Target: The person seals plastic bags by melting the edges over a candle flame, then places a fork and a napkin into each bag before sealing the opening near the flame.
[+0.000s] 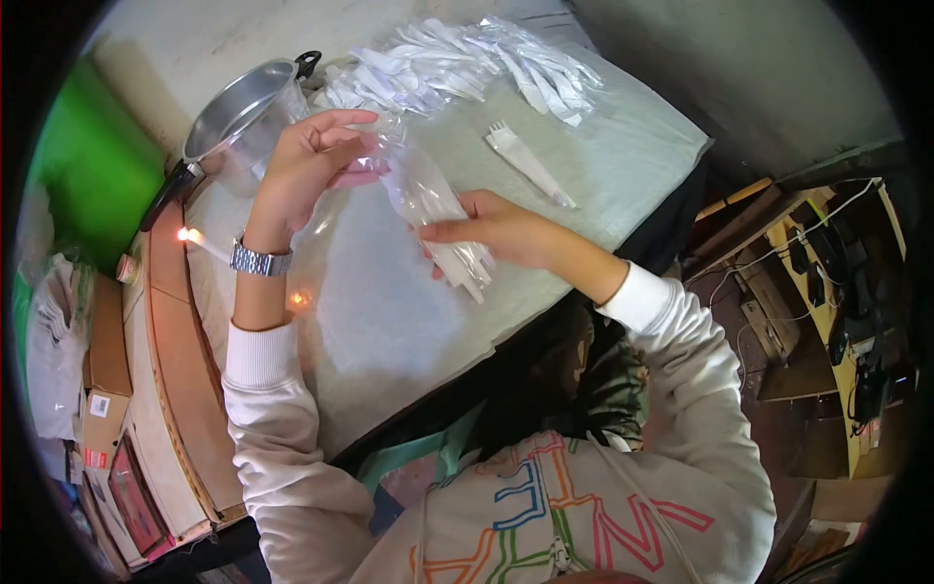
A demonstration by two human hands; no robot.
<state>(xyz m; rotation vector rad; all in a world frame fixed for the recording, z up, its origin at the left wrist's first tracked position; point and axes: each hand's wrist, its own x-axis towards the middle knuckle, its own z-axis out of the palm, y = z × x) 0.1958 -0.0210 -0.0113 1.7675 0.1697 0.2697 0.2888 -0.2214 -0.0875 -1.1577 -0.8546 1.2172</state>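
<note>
Between my hands is a clear plastic sleeve with white cutlery inside; glare hides the exact pieces. My left hand pinches the open-looking, crinkled upper end of the sleeve. Lower down, my right hand wraps its thumb and fingers round the sleeve, and the handle ends stick out below. A white fork bundled with a napkin lies on the table to the right. At the back is a heap of similar wrapped cutlery. A lit white candle burns close to my left wrist.
A steel pan with black handles stands at the back left. The table has a translucent plastic cover. Left of it are a green container and a cardboard box. Shelving with cables stands at the right.
</note>
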